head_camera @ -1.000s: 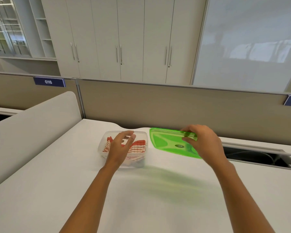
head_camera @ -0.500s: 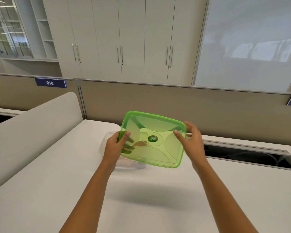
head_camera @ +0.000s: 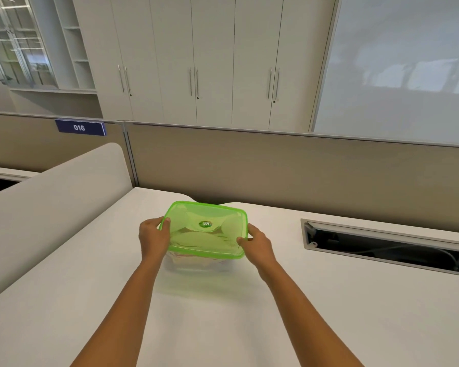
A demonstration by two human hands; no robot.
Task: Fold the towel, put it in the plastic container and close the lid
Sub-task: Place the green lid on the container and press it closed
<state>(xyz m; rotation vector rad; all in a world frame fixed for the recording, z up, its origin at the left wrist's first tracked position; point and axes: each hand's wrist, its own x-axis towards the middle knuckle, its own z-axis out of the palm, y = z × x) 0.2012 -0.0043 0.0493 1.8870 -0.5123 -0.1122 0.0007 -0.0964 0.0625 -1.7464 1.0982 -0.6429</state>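
Resting level on container (head_camera: 196, 262), green lid (head_camera: 207, 230), long axis left-right

Single head-worn wide-angle view, aimed forward and slightly downward across a white desk (head_camera: 329, 313). Forearms entering from 6 o'clock, reaching toward frame centre. Left hand (head_camera: 154, 238) and right hand (head_camera: 259, 246) at close range, just below centre, on either side of a green lid (head_camera: 207, 229). Desk partition (head_camera: 276, 165) crossing mid-frame; cabinets (head_camera: 212, 62) at 12 o'clock, farther off. Straight lines bowed near the edges. No second view, hence no shared region.
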